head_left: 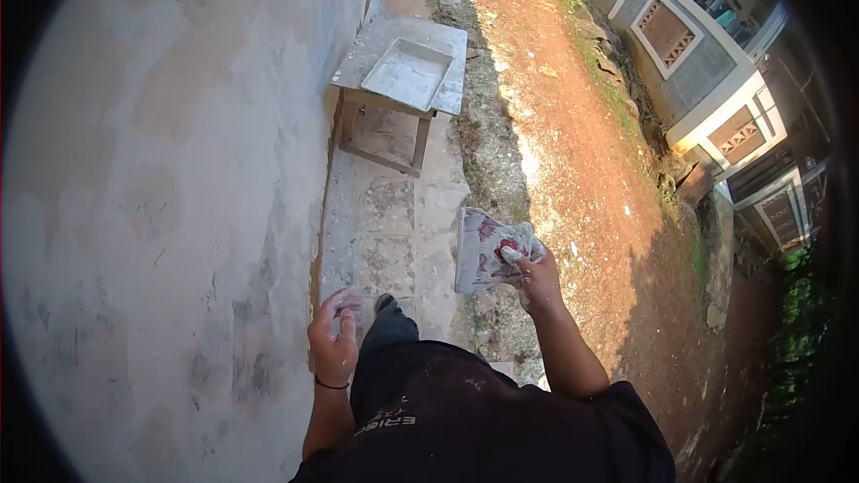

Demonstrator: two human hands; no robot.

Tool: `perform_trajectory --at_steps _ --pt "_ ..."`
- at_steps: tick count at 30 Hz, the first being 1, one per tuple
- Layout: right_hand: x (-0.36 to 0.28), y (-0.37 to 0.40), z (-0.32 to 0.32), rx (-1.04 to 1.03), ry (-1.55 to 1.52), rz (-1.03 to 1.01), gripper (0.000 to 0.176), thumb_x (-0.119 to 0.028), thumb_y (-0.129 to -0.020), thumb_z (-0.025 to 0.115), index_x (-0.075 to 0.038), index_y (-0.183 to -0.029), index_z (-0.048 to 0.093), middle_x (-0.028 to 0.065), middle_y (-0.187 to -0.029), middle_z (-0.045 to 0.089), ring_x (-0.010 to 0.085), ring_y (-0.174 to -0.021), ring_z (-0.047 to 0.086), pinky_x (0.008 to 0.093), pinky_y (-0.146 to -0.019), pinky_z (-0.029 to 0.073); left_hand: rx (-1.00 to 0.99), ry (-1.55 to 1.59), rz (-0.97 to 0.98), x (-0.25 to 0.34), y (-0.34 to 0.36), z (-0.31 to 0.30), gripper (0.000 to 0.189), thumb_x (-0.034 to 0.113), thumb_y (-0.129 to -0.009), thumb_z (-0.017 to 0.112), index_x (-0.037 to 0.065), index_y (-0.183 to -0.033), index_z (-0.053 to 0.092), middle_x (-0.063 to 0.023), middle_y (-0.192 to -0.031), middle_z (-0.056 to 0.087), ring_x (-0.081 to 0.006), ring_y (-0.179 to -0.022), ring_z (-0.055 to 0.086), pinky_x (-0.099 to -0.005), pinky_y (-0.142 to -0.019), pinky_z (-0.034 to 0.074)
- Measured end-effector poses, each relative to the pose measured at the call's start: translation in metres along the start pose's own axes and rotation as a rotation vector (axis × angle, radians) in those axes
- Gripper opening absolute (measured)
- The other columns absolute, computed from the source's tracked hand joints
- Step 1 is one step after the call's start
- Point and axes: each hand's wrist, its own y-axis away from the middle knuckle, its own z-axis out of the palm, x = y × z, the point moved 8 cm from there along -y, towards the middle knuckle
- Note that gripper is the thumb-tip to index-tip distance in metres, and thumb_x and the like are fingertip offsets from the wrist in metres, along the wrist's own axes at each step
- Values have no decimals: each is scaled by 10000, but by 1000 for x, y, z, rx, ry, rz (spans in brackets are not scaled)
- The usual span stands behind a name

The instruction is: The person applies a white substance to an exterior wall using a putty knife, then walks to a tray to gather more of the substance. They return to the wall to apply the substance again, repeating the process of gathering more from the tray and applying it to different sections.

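My right hand point(530, 275) is closed round the narrow end of a broad putty scraper point(486, 255). White paste smears the scraper, with dark red patches showing through, and its wide straight edge faces left. White also coats my thumb. Close to the wall, my left hand point(334, 337) hangs with fingers loosely bent and apart from the thumb; nothing shows in it. Ahead, a shallow white-coated tray point(407, 76) rests on a small wooden table point(358, 55), out of reach of both hands.
A patchy plastered wall point(179, 170) runs along my left, close to my left hand. Under me is a paved strip point(385, 233), with a reddish dirt path point(591, 188) to its right. Beyond that stands a low wall with decorative panels point(689, 63).
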Motion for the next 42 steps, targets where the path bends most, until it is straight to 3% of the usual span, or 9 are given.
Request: perform_trajectory --at_steps 4,9,12,17,22,27,28,35,42 --pt "-30 -105 -27 67 148 -38 237 2 -792 610 32 -1023 568 95 -918 648 194 -800 644 331 -699 542 -282 -61 223 71 -156 83 272 -20 -851 428 -78 -1095 533 -157 -943 636 -209 -884 604 -319 -843 452" --pt "-91 -268 -26 147 496 -22 224 21 -786 594 37 -1010 596 82 -906 660 151 -843 624 304 -765 497 -423 -101 343 75 -329 155 279 -38 -829 433 -61 -1082 548 -160 -941 642 -217 -891 616 -318 -858 448" --pt "-78 -440 -17 57 709 -89 276 -39 -745 638 1 -1015 600 133 -889 662 217 -798 636 322 -743 490 -465 -334 398 23 -422 198 278 -34 -815 441 -61 -1069 550 -171 -939 643 -247 -872 625 -320 -836 460" --pt "-44 -765 76 -188 1053 -170 214 -111 -698 618 -13 -888 620 203 -769 629 377 -749 599 400 -680 475 -261 -300 -148 -155 -554 243 264 19 -835 461 -32 -1068 573 -160 -925 655 -251 -863 633 -325 -808 472" --pt "-4 -962 150 -389 1177 -233 298 -76 -683 583 -39 -975 633 205 -806 630 372 -811 605 413 -704 487 -553 -365 -239 -239 -619 313 251 56 -823 500 -1 -1054 580 -141 -928 663 -264 -873 634 -337 -820 469" --pt "11 -1034 159 -428 1409 -115 479 -52 -666 570 -104 -1142 597 178 -921 637 345 -900 597 409 -764 487 -617 -272 -381 -285 -669 338 233 74 -850 489 -13 -1049 573 -155 -909 668 -253 -865 648 -335 -820 478" --pt "5 -1039 158 -378 1367 -210 431 -29 -632 569 -17 -1061 606 220 -846 626 378 -825 595 427 -730 479 -638 -257 -396 -292 -680 343 235 74 -852 488 -16 -1053 569 -157 -913 667 -252 -868 647 -333 -818 478" --pt "-17 -1030 163 -302 1520 -221 328 -73 -695 589 -89 -1021 619 123 -833 638 307 -793 619 415 -669 497 -733 -186 -422 -300 -732 347 239 89 -865 488 -26 -1063 558 -166 -935 660 -256 -879 637 -333 -819 472" --pt "-4 -1007 165 -144 1593 -704 272 -85 -694 571 -98 -963 610 66 -785 607 251 -707 618 378 -587 485 -815 -137 -453 -305 -761 353 235 84 -859 493 -22 -1058 561 -162 -933 662 -261 -886 627 -342 -832 463"
